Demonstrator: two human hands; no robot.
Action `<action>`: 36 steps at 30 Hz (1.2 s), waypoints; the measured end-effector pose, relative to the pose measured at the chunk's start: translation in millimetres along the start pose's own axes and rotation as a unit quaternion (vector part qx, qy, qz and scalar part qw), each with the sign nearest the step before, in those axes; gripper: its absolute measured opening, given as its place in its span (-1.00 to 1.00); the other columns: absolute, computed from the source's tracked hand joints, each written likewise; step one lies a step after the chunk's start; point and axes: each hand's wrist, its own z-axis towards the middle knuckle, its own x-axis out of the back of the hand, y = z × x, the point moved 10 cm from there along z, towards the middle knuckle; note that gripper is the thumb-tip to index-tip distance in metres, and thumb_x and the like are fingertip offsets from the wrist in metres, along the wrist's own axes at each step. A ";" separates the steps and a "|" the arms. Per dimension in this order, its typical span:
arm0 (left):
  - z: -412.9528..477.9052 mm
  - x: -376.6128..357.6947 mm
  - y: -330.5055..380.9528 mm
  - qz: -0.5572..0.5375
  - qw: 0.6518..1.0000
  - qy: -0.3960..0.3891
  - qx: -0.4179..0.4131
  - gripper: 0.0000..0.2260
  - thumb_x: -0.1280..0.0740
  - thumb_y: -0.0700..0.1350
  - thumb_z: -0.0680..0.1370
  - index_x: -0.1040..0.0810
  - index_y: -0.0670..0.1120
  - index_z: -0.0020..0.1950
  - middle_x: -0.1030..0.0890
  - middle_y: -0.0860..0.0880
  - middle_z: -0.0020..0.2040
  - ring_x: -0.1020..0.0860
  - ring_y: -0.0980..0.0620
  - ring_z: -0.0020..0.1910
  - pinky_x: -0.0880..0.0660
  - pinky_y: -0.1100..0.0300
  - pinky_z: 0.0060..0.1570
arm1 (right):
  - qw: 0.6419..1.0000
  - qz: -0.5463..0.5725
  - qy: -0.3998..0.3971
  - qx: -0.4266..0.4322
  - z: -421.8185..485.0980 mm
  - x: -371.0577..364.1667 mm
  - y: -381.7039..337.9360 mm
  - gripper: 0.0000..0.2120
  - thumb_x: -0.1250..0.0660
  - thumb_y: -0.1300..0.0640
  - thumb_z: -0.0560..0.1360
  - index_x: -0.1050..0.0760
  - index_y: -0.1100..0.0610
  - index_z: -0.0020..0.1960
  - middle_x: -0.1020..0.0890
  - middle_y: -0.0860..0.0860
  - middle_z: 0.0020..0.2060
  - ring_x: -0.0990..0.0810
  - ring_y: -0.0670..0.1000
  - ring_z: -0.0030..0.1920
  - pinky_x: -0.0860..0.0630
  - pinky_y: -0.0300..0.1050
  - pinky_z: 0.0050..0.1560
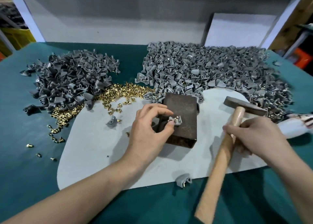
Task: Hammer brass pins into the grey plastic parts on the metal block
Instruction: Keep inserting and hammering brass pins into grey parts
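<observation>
The left hand (149,122) pinches a grey part (177,122) on top of the metal block (183,105), near the middle of the desk (30,169), and a brass pin (176,117) stands up in it. The right hand (255,135) grips the hammer (218,157) by its wooden handle, with the head low beside the block, toward the right edge. I think the pin is being set, so next the hammer must hit it straight and stay off the left hand

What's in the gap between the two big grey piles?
In the head view, bare green table cover lies at the back, then a heap of brass pins nearer the person, between the darker left pile and the paler right pile.
</observation>
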 end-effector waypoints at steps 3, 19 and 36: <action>0.7 -1.1 0.7 0.004 1.000 0.004 0.003 -0.96 -0.41 -0.10 0.49 -0.60 0.05 -0.12 -0.50 0.27 0.08 -0.43 0.16 0.21 -0.45 -0.01 0.20 | 0.948 0.304 -0.066 -0.068 -3.4 -2.0 16.0 -0.86 -0.29 0.28 0.49 -0.52 0.37 -0.15 -0.56 0.11 -0.54 -0.46 -0.01 -0.62 -0.41 -0.26 -0.61; 2.2 3.0 -1.6 -0.002 1.000 0.017 0.012 -0.89 -0.44 -0.18 0.45 -0.58 0.02 -0.19 -0.54 0.20 0.06 -0.48 0.21 0.14 -0.37 0.30 0.13 | 0.938 0.206 -0.143 0.239 -84.4 0.5 -85.6 -0.69 -0.38 0.17 0.41 -0.58 -0.21 0.02 -0.49 -0.02 -0.47 -0.38 0.06 -0.69 -0.32 -0.33 -0.58; 2.7 1.1 -3.1 -0.010 1.000 0.012 0.016 -0.89 -0.43 -0.20 0.47 -0.58 0.00 -0.17 -0.53 0.18 0.06 -0.49 0.20 0.15 -0.41 0.25 0.12 | 0.940 0.081 -0.113 0.311 -79.8 2.0 -110.9 -0.67 -0.14 -0.18 0.42 -0.47 0.04 -0.05 -0.42 0.04 -0.61 -0.40 -0.01 -0.70 -0.29 -0.30 -0.63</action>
